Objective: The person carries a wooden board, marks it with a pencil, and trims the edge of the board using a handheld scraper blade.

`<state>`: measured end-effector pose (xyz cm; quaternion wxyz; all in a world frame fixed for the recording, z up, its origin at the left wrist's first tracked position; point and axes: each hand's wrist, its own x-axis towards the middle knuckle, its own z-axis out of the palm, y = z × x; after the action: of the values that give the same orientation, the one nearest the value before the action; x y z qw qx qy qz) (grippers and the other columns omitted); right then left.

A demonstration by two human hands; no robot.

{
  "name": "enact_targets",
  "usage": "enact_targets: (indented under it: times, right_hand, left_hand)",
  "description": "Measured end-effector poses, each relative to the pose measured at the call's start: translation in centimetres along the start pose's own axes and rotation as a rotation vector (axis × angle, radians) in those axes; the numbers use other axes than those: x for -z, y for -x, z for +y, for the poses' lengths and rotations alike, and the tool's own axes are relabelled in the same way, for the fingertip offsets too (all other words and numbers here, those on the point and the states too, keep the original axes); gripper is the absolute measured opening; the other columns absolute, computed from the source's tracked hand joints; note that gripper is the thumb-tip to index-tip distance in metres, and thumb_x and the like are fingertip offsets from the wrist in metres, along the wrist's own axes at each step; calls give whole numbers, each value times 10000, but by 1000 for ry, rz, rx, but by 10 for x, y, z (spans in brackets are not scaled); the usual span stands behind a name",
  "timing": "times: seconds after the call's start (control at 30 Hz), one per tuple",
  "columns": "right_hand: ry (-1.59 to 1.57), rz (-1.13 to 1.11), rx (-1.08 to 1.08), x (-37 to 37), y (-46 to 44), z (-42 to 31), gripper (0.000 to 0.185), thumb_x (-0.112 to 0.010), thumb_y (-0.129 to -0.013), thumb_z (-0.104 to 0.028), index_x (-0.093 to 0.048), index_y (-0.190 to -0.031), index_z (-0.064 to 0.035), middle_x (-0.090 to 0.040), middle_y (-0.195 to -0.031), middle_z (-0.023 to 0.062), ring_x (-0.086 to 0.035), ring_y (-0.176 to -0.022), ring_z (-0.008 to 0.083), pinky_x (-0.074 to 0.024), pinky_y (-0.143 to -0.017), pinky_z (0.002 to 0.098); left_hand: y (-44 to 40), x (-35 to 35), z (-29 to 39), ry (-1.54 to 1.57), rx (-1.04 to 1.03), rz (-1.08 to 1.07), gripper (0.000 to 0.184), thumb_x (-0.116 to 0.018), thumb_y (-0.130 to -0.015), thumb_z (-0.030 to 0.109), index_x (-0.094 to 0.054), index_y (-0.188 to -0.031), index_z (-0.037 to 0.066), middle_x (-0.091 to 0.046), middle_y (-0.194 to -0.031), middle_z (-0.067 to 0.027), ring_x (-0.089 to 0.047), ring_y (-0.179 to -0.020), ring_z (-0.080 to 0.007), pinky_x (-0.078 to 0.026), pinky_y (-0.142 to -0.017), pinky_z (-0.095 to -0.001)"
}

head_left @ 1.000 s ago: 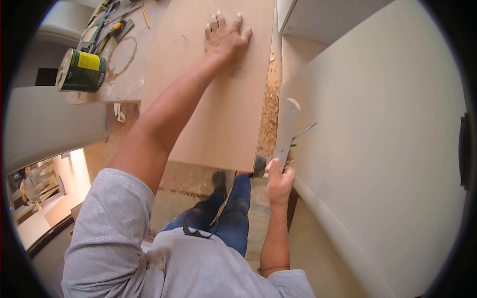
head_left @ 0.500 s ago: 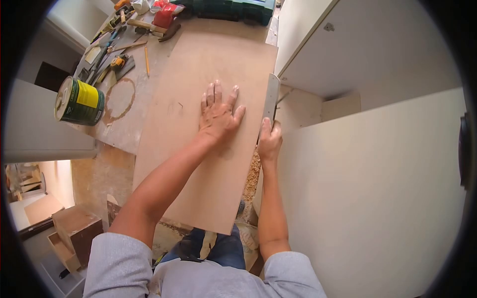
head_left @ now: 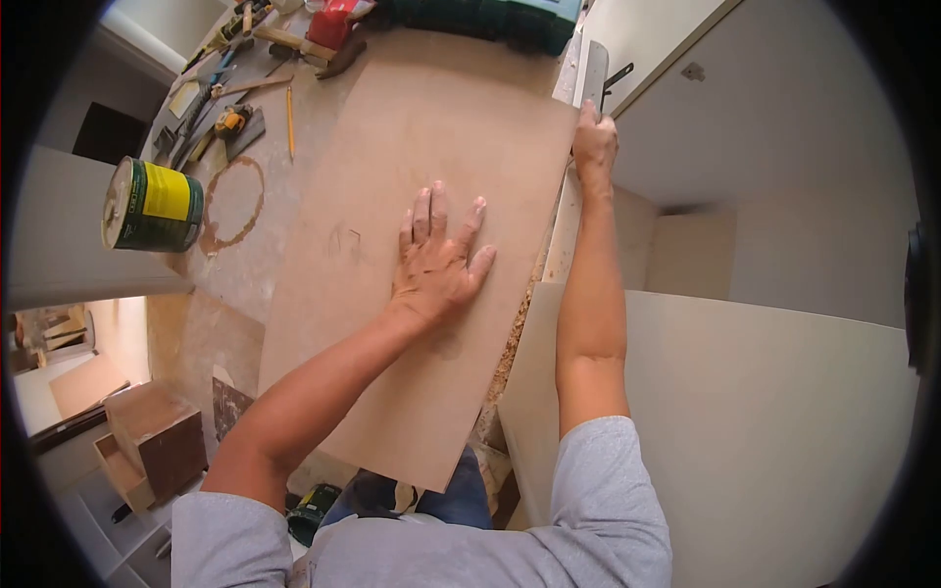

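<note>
- Now presses the left hand [head_left: 436,265] palm down on the wooden board [head_left: 451,127], around its middle, with fingers spread open and nothing in their hold.
- Grips a metal tool [head_left: 595,73] in the right hand [head_left: 595,147], fingers closed around its near end, with its length pointing away from the body and a thin black piece sticking out to the right.
- Has the right hand just beside the board's right edge, close to the far right corner, farther out than the left hand and well apart from it.
- Stands at the near end of the board, with the board flat on the worktop [head_left: 279,201] beneath the left hand and just to the left of the right hand.
- Has a pencil [head_left: 290,122] and a ring-shaped stain [head_left: 235,201] to the left of the board, with a green and yellow can [head_left: 154,204] farther left.
- Has a hammer [head_left: 343,59] near the board's far left corner and a dark green case [head_left: 480,15] at its far end.
- Shows wood shavings [head_left: 513,343] along the board's right edge.
</note>
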<state>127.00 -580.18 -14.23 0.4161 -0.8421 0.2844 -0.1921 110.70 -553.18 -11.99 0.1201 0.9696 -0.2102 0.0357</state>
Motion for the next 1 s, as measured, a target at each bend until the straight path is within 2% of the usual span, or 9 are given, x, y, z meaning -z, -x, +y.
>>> enact_targets:
  times: [0.1, 0.37, 0.73, 1.0]
  right_hand:
    - [-103, -29, -48, 2, 17, 5, 627, -519, -1003, -478, -663, -1145, 115, -692, -1077, 368, -650, -1107, 523, -508, -975, 513]
    - [-41, -65, -18, 21, 54, 4, 608, -525, -998, -467, -656, -1186, 96, -694, -1095, 354, -652, -1113, 510, -512, -973, 513]
    - [-84, -81, -28, 55, 182, 6, 510, -563, -1019, -398, -628, -1192, 78, -686, -1074, 361, -649, -1076, 523, -529, -918, 516]
    - [-6, -71, -59, 75, 282, 17, 498, -565, -1019, -414, -625, -1147, 64, -698, -987, 350, -670, -1000, 526, -537, -857, 542]
  left_hand:
    - [1, -3, -1, -29, -9, 19, 669, -518, -992, 516, -389, -1595, 256, -225, -1644, -278, -199, -1529, -438, -152, -1229, -561]
    - [1, -1, 2, 12, 4, 7, 667, -507, -995, 525, -393, -1592, 250, -234, -1644, -273, -183, -1538, -436, -134, -1241, -551]
    - [2, 0, 3, 1, 10, -12, 676, -459, -1003, 545, -393, -1595, 225, -228, -1648, -281, -171, -1548, -434, -121, -1251, -541]
    - [5, -10, -4, 14, -72, 137, 672, -435, -1005, 554, -432, -1575, 197, -308, -1608, -312, -254, -1514, -449, -175, -1239, -520]
